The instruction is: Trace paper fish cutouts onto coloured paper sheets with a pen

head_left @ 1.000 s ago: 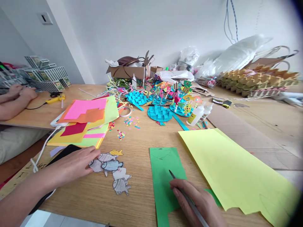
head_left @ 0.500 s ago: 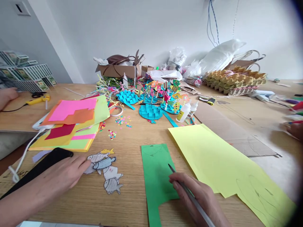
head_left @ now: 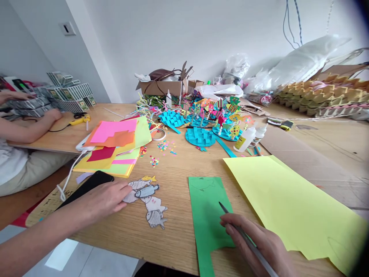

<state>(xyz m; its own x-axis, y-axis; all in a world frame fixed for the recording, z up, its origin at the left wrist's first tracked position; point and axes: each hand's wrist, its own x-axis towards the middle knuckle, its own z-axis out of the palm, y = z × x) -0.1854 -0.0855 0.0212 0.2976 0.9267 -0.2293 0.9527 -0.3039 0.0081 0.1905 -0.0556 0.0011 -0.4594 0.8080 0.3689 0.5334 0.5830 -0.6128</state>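
My right hand (head_left: 256, 244) is closed around a grey pen (head_left: 245, 236), its dark tip over a green sheet of paper (head_left: 206, 215). A fish outline is drawn near the sheet's top, and its lower right part is cut away. On the left, my left hand (head_left: 105, 200) rests with fingers stretched onto the edge of several paper fish cut-outs (head_left: 154, 204). One of these is a blue-grey fish (head_left: 147, 191), another a small yellow fish (head_left: 149, 178). A black phone (head_left: 92, 184) lies partly under my left wrist. To the right spreads a large yellow sheet (head_left: 282, 204) with pencil lines.
Coloured papers (head_left: 115, 132) are stacked at the left, beside a white cable (head_left: 67, 179). Confetti (head_left: 165, 145), woven blue discs (head_left: 200, 137) and glue bottles (head_left: 245, 139) stand further back. Egg trays (head_left: 319, 94) are at the right. Another person's arm (head_left: 31, 129) reaches over the adjoining table.
The view has turned left, so everything sits further right and more of the other person shows. Both hands keep nearly the same places on the fish cut-outs and over the green sheet.
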